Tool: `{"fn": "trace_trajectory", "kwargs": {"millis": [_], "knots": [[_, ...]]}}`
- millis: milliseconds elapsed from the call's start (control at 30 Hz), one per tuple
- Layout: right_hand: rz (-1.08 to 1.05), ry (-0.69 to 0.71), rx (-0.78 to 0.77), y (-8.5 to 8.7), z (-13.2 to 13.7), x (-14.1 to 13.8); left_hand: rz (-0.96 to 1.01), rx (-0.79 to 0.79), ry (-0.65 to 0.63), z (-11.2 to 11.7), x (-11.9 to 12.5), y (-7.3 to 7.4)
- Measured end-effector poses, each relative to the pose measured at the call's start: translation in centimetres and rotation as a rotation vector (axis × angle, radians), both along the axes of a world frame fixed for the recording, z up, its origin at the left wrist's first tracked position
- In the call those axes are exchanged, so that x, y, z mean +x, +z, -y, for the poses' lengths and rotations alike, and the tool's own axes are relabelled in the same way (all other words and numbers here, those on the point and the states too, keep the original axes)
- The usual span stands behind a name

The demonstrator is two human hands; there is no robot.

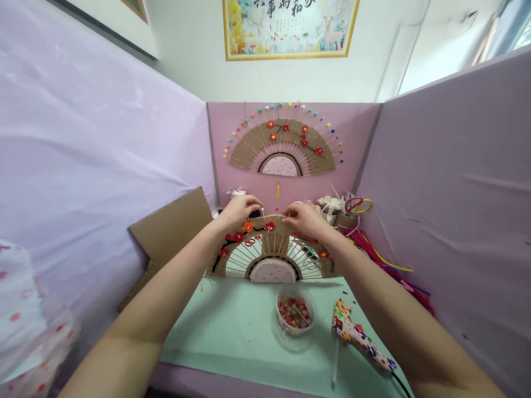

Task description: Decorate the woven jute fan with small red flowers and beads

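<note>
A brown cardboard fan (pixel 271 246) with red paper flowers and wooden ribs lies on the mint-green mat (pixel 232 326). My left hand (pixel 240 210) curls over the fan's top edge at the left, fingers closed on it. My right hand (pixel 305 216) pinches the same top edge just right of centre. Both forearms reach forward over the mat. What the fingertips hold beyond the fan's rim is too small to make out.
A finished fan (pixel 284 146) with coloured pin heads hangs on the pink back wall. A clear cup of beads (pixel 295 315) and a patterned glue gun (pixel 360 337) lie on the mat. Pipe cleaners (pixel 381 254), scissors (pixel 359 205) and a cardboard sheet (pixel 170 232) flank the fan.
</note>
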State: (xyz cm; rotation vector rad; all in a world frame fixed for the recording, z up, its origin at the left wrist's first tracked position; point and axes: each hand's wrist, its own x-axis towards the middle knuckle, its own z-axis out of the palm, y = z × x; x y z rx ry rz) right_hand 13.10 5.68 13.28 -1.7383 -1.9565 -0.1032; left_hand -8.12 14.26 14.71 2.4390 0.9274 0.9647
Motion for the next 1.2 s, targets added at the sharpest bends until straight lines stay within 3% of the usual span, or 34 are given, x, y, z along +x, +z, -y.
{"fn": "trace_trajectory", "kwargs": {"millis": [1200], "knots": [[0.041, -0.005, 0.025, -0.52, 0.45, 0.01, -0.007, 0.13, -0.013, -0.07, 0.83, -0.28]]}}
